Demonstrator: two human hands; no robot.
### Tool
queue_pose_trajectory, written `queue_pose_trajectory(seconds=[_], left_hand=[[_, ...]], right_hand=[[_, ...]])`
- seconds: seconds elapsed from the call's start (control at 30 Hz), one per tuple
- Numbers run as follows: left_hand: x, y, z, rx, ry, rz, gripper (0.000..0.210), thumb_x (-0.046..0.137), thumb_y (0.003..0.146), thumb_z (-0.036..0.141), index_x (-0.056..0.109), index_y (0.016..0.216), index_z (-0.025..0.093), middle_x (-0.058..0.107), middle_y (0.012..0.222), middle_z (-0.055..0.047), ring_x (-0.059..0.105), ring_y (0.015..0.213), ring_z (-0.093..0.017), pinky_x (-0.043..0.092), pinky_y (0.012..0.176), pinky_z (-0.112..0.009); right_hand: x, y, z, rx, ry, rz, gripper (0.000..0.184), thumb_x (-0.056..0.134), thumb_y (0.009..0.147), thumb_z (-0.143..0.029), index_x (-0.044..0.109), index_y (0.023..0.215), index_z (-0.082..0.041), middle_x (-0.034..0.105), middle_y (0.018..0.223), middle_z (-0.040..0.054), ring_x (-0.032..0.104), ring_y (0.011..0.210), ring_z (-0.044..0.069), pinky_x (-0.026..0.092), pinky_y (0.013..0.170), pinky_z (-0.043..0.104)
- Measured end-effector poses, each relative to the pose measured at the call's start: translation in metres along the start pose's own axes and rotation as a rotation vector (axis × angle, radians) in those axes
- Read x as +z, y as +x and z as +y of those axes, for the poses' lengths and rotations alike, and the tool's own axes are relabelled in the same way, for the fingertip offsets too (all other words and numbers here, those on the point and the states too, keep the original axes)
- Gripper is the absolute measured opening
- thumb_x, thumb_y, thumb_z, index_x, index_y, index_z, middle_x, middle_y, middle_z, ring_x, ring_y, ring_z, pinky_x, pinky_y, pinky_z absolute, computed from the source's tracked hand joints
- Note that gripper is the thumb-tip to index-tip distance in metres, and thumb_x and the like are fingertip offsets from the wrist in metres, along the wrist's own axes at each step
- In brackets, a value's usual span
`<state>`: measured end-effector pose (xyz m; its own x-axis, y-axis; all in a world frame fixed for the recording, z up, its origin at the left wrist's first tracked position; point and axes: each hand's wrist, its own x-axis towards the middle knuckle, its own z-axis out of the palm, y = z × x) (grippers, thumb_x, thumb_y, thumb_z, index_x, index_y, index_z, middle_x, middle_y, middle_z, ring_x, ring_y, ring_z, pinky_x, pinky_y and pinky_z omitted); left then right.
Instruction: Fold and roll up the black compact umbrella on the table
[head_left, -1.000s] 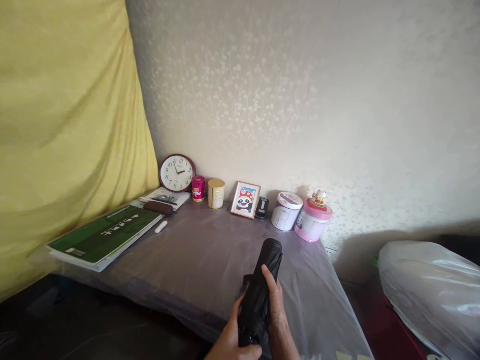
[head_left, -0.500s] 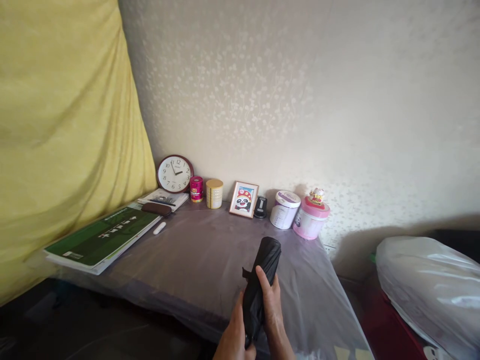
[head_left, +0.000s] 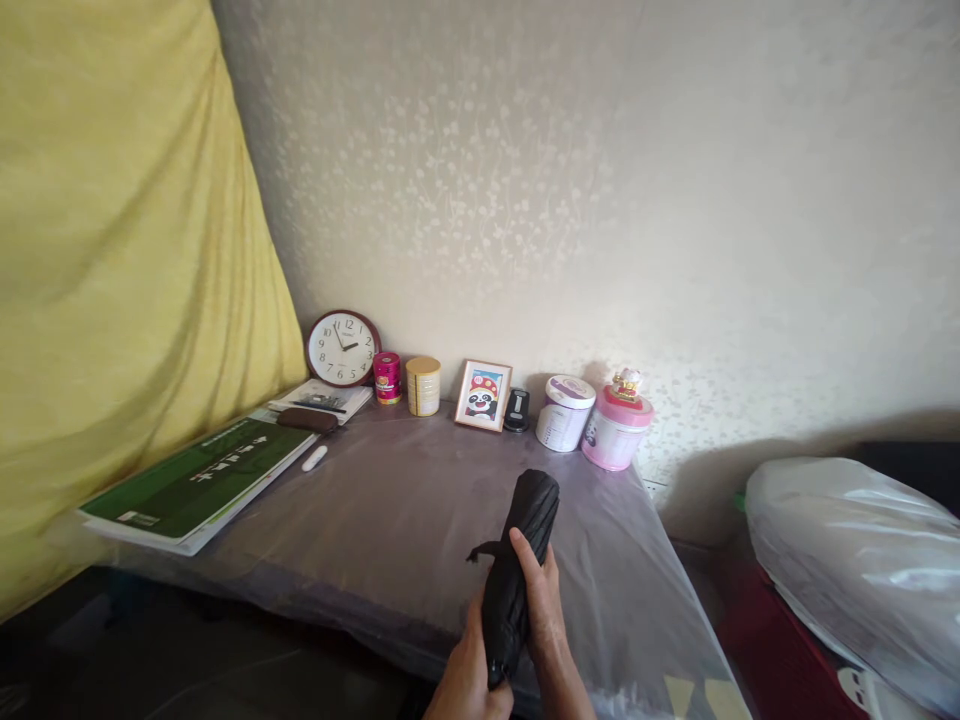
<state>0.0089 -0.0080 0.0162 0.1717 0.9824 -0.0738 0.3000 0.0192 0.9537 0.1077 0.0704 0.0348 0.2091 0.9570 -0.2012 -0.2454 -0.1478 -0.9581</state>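
A folded black umbrella is held tilted above the near part of the table, its wider end pointing away from me. My left hand is closed around its lower end, with some fingers hidden beneath. Higher up, my right hand wraps its right side, the thumb lying along the fabric. A loose black strap sticks out to the left of the umbrella.
On the covered table, a wall clock, tins, a framed panda picture and two tubs line the wall. Green books lie at left. A plastic-wrapped bundle stands right of the table.
The umbrella has turned slightly in my hands, and its strap now reaches further out to the left. Both hands keep their hold. The view has shifted a little.
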Motion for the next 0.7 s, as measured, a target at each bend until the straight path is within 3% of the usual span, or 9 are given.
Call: queue_pose_trajectory(seconds=[0.07, 0.17, 0.27, 0.33, 0.4, 0.53, 0.63, 0.7], left_hand=[[0.003, 0.001, -0.006, -0.062, 0.217, 0.046, 0.091, 0.047, 0.060, 0.002, 0.008, 0.141, 0.019, 0.034, 0.141, -0.013, 0.041, 0.125, -0.026, 0.037, 0.098, -0.032], [0.001, 0.002, -0.009, -0.120, 0.390, 0.031, 0.092, 0.047, 0.060, 0.001, 0.008, 0.141, 0.020, 0.028, 0.143, -0.015, 0.042, 0.124, -0.029, 0.040, 0.094, -0.035], [-0.006, 0.004, -0.004, -0.020, 0.218, -0.021, 0.093, 0.049, 0.059, 0.002, 0.007, 0.141, 0.018, 0.037, 0.138, -0.016, 0.048, 0.118, -0.026, 0.040, 0.095, -0.034], [-0.009, 0.005, -0.002, -0.059, 0.019, -0.102, 0.091, 0.049, 0.064, 0.008, 0.000, 0.140, 0.020, 0.052, 0.124, -0.014, 0.061, 0.097, -0.023, 0.048, 0.082, -0.034], [-0.009, 0.007, -0.002, -0.108, -0.084, -0.135, 0.088, 0.047, 0.067, 0.010, -0.001, 0.140, 0.020, 0.059, 0.114, -0.010, 0.064, 0.086, -0.021, 0.051, 0.076, -0.032], [-0.004, 0.007, -0.009, 0.021, 0.177, -0.012, 0.093, 0.048, 0.061, 0.002, 0.005, 0.141, 0.018, 0.040, 0.137, -0.012, 0.040, 0.125, -0.023, 0.033, 0.102, -0.030], [-0.007, 0.005, -0.008, -0.090, 0.460, -0.027, 0.093, 0.045, 0.062, 0.000, 0.002, 0.142, 0.018, 0.024, 0.146, -0.015, 0.039, 0.126, -0.026, 0.037, 0.099, -0.033], [-0.013, 0.004, -0.002, -0.094, 0.475, -0.061, 0.094, 0.047, 0.061, 0.001, 0.002, 0.142, 0.019, 0.022, 0.147, -0.014, 0.042, 0.124, -0.026, 0.039, 0.097, -0.034]], right_hand=[[0.001, 0.002, 0.004, -0.017, -0.013, 0.028, 0.058, 0.073, 0.057, -0.049, 0.060, 0.102, -0.015, 0.067, 0.073, 0.0014, 0.062, 0.065, 0.020, 0.050, 0.059, 0.029], [0.000, 0.003, 0.009, -0.002, 0.011, 0.039, 0.058, 0.073, 0.057, -0.049, 0.059, 0.101, -0.015, 0.066, 0.073, 0.0014, 0.061, 0.065, 0.020, 0.050, 0.059, 0.028], [-0.001, 0.002, 0.010, 0.029, 0.068, 0.017, 0.054, 0.072, 0.060, -0.050, 0.059, 0.099, -0.014, 0.065, 0.071, 0.0015, 0.061, 0.064, 0.019, 0.050, 0.059, 0.028], [-0.001, 0.001, 0.008, 0.063, 0.127, -0.029, 0.053, 0.069, 0.063, -0.051, 0.059, 0.099, -0.013, 0.065, 0.070, 0.0017, 0.061, 0.062, 0.019, 0.050, 0.057, 0.029], [-0.001, 0.000, 0.006, 0.095, 0.165, -0.071, 0.054, 0.067, 0.065, -0.052, 0.057, 0.102, -0.013, 0.065, 0.070, 0.0021, 0.062, 0.062, 0.020, 0.050, 0.057, 0.030], [-0.001, 0.000, 0.005, 0.035, 0.072, -0.032, 0.057, 0.071, 0.063, -0.050, 0.055, 0.105, -0.013, 0.066, 0.075, 0.0032, 0.063, 0.071, 0.021, 0.051, 0.065, 0.030], [-0.001, 0.000, 0.008, -0.006, 0.020, -0.007, 0.060, 0.072, 0.061, -0.049, 0.054, 0.106, -0.014, 0.067, 0.082, 0.0045, 0.063, 0.077, 0.022, 0.051, 0.069, 0.031], [-0.001, -0.001, 0.009, 0.005, 0.033, -0.007, 0.059, 0.072, 0.061, -0.049, 0.055, 0.106, -0.014, 0.067, 0.082, 0.0048, 0.064, 0.076, 0.022, 0.051, 0.067, 0.031]])
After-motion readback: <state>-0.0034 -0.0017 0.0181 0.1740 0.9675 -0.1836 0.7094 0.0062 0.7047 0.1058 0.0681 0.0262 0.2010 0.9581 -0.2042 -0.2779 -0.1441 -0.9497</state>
